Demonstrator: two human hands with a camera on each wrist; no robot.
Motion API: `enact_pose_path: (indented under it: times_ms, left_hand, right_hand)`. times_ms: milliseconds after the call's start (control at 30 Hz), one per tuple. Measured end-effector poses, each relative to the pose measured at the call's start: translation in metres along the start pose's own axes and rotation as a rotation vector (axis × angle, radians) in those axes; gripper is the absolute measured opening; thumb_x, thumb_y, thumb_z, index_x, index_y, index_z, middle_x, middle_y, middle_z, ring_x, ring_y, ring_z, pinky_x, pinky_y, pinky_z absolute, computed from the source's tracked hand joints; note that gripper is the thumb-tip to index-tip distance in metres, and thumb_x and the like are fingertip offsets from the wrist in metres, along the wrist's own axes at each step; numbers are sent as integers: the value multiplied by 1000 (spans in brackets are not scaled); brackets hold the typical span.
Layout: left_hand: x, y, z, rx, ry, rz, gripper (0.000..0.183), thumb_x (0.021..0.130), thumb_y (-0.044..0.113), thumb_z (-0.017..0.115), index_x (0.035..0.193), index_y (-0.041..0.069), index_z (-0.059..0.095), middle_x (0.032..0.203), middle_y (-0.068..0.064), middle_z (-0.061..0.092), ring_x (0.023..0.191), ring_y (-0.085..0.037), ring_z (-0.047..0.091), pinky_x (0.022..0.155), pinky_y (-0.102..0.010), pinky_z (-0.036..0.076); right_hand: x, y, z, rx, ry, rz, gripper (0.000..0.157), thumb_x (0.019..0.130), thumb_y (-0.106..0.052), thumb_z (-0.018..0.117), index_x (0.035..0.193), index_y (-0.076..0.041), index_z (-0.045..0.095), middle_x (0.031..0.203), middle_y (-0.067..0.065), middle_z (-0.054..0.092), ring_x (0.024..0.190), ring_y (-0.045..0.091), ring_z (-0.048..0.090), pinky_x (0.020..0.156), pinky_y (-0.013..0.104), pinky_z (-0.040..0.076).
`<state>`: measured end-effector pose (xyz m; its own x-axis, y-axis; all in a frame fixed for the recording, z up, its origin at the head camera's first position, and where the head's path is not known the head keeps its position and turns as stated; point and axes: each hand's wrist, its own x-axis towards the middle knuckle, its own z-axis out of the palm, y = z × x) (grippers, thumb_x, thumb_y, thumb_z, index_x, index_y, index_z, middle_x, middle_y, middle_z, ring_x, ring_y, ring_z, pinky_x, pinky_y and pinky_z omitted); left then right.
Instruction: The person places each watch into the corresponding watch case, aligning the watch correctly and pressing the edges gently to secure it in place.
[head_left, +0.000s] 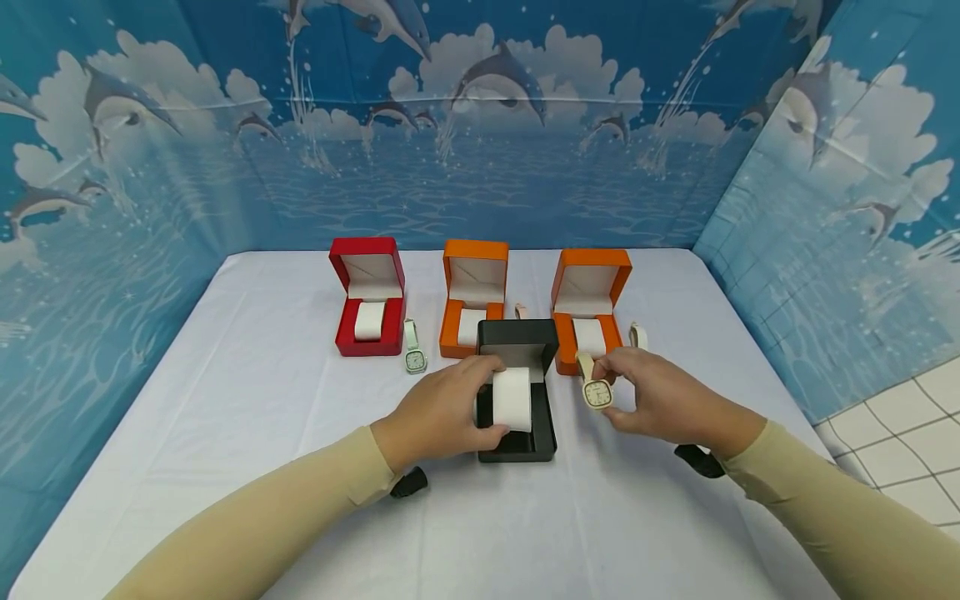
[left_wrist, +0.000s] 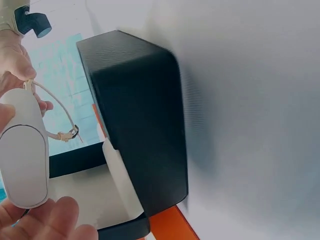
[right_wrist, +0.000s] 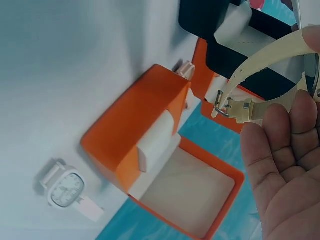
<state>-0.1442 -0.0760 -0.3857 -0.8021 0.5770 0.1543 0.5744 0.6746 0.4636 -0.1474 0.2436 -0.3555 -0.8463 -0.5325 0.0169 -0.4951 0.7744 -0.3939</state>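
Note:
My left hand pinches a white watch cushion between thumb and fingers, raised over the open black watch box. In the left wrist view the cushion shows its smooth end, with fingers at both sides. Just right of the box, my right hand holds a cream watch with a squarish dial, its strap hanging down. The right wrist view shows that strap buckled into a loop. Watch and cushion are apart in the head view.
Behind stand a red box and two orange boxes, lids up, white cushions inside. A pale green watch lies beside the red box. A white watch lies right of the right orange box; a pinkish one is partly hidden.

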Motion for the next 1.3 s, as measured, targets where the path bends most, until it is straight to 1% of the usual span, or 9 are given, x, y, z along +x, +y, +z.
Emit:
enact_pose_path:
  times_ms: [200, 267, 433, 500, 667, 767, 1000, 1200, 1300]
  left_hand:
    - [0, 1, -9, -75, 43, 30, 69, 86, 36, 85, 143, 15, 51, 127, 2, 63, 106, -18, 68, 81, -27, 59]
    - [1, 1, -12, -91, 63, 48, 68, 86, 33, 85, 143, 14, 51, 127, 2, 63, 106, -18, 68, 80, -26, 59]
    - [3, 2, -22, -107, 125, 87, 66, 86, 29, 85, 140, 13, 51, 125, 2, 64, 103, -11, 67, 77, -24, 59]
    - [3, 3, -27, -119, 146, 95, 66, 86, 29, 85, 140, 13, 51, 125, 1, 64, 103, -12, 68, 76, -25, 58]
    - [4, 2, -39, -160, 175, 107, 71, 87, 28, 85, 145, 9, 49, 135, -3, 62, 102, -18, 72, 81, -30, 61]
    - [8, 0, -47, -198, 189, 113, 71, 87, 25, 84, 146, 7, 48, 138, -5, 60, 103, -17, 72, 88, -33, 63]
    - [20, -6, -63, -239, 204, 117, 68, 89, 20, 82, 146, 8, 47, 138, -4, 57, 112, -23, 65, 91, -31, 62]
    - [28, -8, -68, -277, 201, 105, 69, 90, 17, 80, 149, 5, 46, 145, -9, 53, 113, -27, 66, 93, -41, 63]
    - [30, -8, -70, -285, 200, 105, 69, 90, 16, 79, 149, 6, 46, 146, -9, 52, 112, -25, 67, 92, -39, 64]
  right_hand:
    - [1, -4, -9, 0, 10, 0, 39, 81, -12, 89, 109, -16, 63, 104, -4, 66, 99, 16, 61, 84, 37, 60]
    - [1, -6, -13, -6, 19, 0, 38, 81, -11, 89, 109, -15, 63, 103, -4, 65, 97, 16, 60, 88, 39, 60]
    - [4, -11, -24, -22, 44, -1, 38, 81, -10, 89, 108, -13, 63, 103, -2, 65, 96, 15, 59, 88, 40, 60]
    - [5, -13, -28, -24, 54, -5, 38, 81, -10, 88, 109, -13, 62, 103, -1, 65, 96, 16, 58, 80, 34, 59]
    - [7, -17, -35, -23, 86, -26, 40, 81, -7, 87, 110, -11, 61, 105, 1, 65, 96, 18, 58, 76, 30, 57]
    - [10, -19, -38, -34, 111, -47, 39, 81, -7, 86, 110, -10, 61, 105, 2, 65, 96, 18, 59, 78, 33, 59]
    - [22, -29, -47, -13, 154, -98, 38, 83, -6, 85, 111, -10, 60, 107, 3, 65, 99, 19, 60, 84, 39, 59]
    - [31, -39, -50, 37, 165, -105, 35, 85, -5, 82, 114, -8, 62, 114, 5, 67, 109, 26, 64, 93, 48, 59]
    - [34, -43, -50, 52, 172, -109, 34, 86, -5, 81, 115, -7, 62, 114, 6, 67, 112, 28, 67, 97, 51, 59]
